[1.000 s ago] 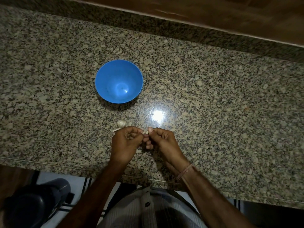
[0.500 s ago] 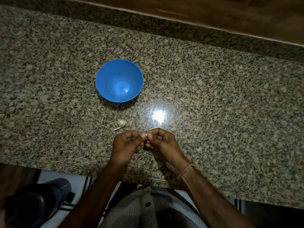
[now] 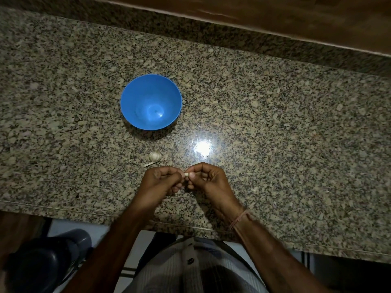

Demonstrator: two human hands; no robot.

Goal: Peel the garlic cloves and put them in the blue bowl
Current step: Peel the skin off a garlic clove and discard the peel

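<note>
A blue bowl (image 3: 151, 101) stands on the granite counter (image 3: 275, 127), and I see nothing inside it. A small piece of garlic (image 3: 154, 156) lies on the counter in front of the bowl, with a pale sliver of skin (image 3: 149, 164) beside it. Just nearer than that, my left hand (image 3: 160, 181) and my right hand (image 3: 208, 180) meet above the counter. Both pinch one small pale garlic clove (image 3: 186, 174) between thumbs and fingertips. Most of the clove is hidden by the fingers.
The counter's front edge (image 3: 127, 220) runs just below my wrists. A wooden ledge (image 3: 275, 15) lines the back. On the floor at lower left sits a dark round container (image 3: 42, 265). A bright light reflection (image 3: 202, 147) shines right of the garlic.
Both hands have drawn slightly nearer to me and closer together, still working the same clove. The garlic piece on the counter, partly covered before, now lies fully in sight.
</note>
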